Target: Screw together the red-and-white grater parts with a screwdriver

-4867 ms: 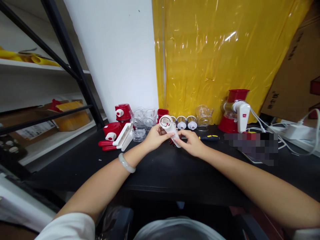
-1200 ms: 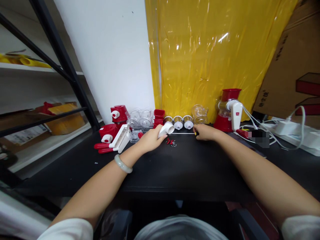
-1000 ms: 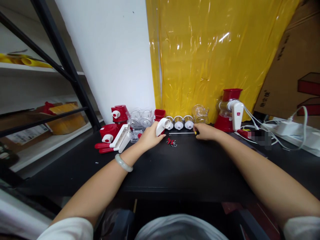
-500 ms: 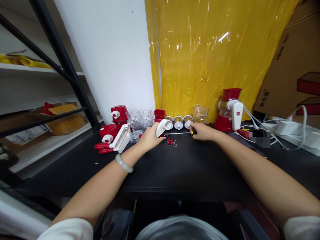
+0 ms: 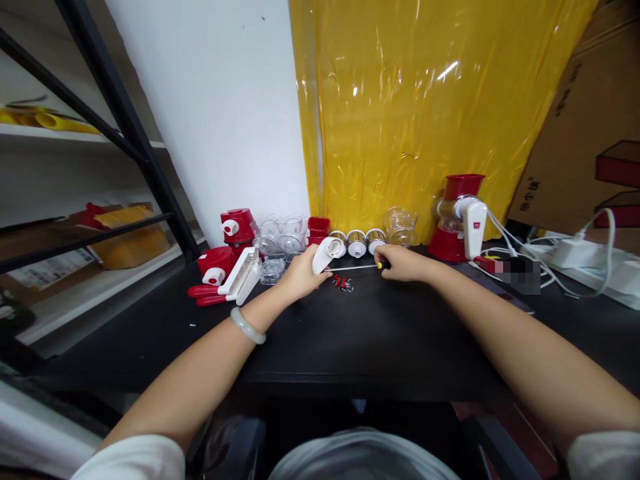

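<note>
My left hand (image 5: 299,273) is closed round a white plastic housing (image 5: 326,253), propped on end on the black table (image 5: 350,333). My right hand (image 5: 400,261) grips a yellow-and-black-handled screwdriver (image 5: 367,267), its thin shaft lying level and pointing left at the housing's lower side. Small red clips and screws (image 5: 341,283) lie on the table just below the shaft, between the two hands.
Along the back stand red and white appliance parts (image 5: 230,257), clear cups (image 5: 283,237), three metal drums (image 5: 357,243), a clear funnel (image 5: 400,227) and an assembled red-and-white appliance (image 5: 463,217). White cables and a power strip (image 5: 575,257) lie at right. A metal shelf (image 5: 100,227) stands left.
Since five seconds ago my hands lowered the housing to the table and my right hand took up the screwdriver. In the last second the screwdriver tip slid left toward the housing.
</note>
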Demonstrator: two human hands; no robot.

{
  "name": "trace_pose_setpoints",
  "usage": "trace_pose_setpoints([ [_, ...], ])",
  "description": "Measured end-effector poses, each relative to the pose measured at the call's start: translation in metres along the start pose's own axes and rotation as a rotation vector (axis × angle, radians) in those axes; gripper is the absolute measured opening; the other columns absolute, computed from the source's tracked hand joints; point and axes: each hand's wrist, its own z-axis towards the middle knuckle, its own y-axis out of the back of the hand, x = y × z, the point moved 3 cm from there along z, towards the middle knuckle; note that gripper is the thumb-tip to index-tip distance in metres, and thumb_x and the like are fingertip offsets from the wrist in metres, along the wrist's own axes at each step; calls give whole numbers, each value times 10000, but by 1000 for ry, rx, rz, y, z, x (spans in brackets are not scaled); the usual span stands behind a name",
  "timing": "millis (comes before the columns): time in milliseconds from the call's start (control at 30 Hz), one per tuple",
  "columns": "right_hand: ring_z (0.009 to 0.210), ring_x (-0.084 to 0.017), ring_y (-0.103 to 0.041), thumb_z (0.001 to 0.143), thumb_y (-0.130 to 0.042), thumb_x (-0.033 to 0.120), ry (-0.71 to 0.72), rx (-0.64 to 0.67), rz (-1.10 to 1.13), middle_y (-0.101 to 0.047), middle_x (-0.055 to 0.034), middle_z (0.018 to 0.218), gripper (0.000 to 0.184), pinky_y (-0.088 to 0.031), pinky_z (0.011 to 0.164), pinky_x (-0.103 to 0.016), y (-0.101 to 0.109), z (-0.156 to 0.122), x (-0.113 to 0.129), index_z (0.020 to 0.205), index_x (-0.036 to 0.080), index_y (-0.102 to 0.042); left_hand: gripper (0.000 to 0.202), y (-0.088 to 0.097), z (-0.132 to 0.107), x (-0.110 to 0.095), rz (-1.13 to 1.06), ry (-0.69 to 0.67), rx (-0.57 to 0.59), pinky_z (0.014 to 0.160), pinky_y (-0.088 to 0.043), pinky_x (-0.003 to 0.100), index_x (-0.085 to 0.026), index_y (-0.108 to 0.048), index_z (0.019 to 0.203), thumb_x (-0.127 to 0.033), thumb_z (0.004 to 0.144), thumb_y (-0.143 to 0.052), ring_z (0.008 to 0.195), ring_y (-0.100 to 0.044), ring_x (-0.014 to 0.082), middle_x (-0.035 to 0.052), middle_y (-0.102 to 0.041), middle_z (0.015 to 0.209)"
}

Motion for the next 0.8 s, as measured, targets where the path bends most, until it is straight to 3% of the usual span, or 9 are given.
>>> trace_pose_setpoints([
  [267, 728, -171, -517, 635, -618, 120, 0, -2, 26, -572, -26, 815, 225, -365, 638, -263, 1, 0, 1, 813, 211, -515, 446, -2, 1, 5, 17, 8, -9, 785, -519, 337, -192, -574, 1127, -233, 728, -767, 962, -668, 252, 44, -704, 1036],
  [800, 731, -174, -532, 639, -609, 127, -22, -25, -13, -591, -33, 819, 217, -378, 638, -264, 4, 1, -8, 818, 206, -517, 524, -3, 2, 8, 65, 23, 42, 807, -508, 371, -215, -563, 1211, -229, 729, -769, 976, -680, 277, 53, -714, 1052],
])
